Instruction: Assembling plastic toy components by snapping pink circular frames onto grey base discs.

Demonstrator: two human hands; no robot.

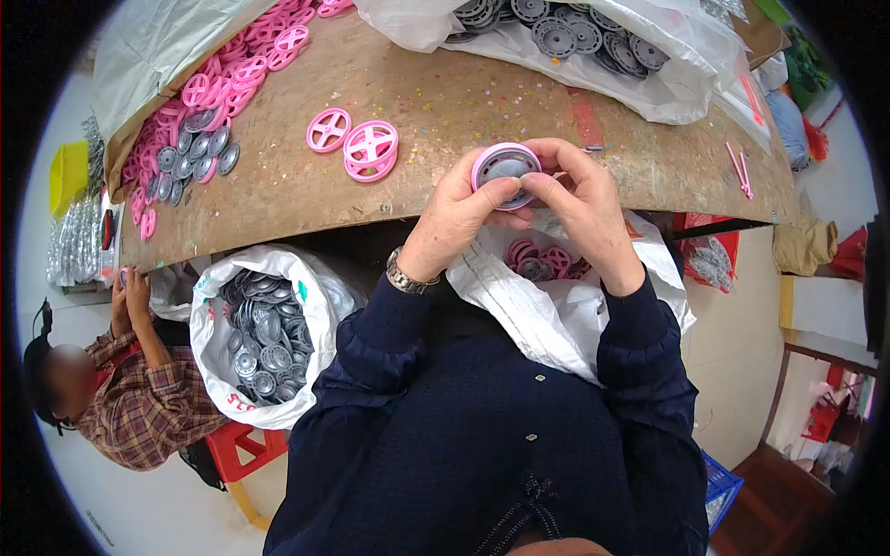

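Note:
Between my two hands, above the table's near edge, is a pink toy wheel with a grey hubcap (505, 165) set in its face. My left hand (454, 215) grips its left side, thumb pressed on the hubcap. My right hand (586, 199) closes round the right side, its thumb also on the grey face. The fingers beneath are partly hidden. To the left on the table lie a single pink spoked wheel (328, 130) and two overlapping pink wheels (371, 142). Below my hands, an open white sack (519, 310) holds pink and grey wheel pieces.
Pink wheels (222, 83) heap at the far left, with grey hubcaps (199, 148) beside them. A white bag (686, 88) of grey discs lies at the back. Another sack (320, 334) of hubcaps stands left of me. A co-worker in a plaid shirt (153, 408) sits further left.

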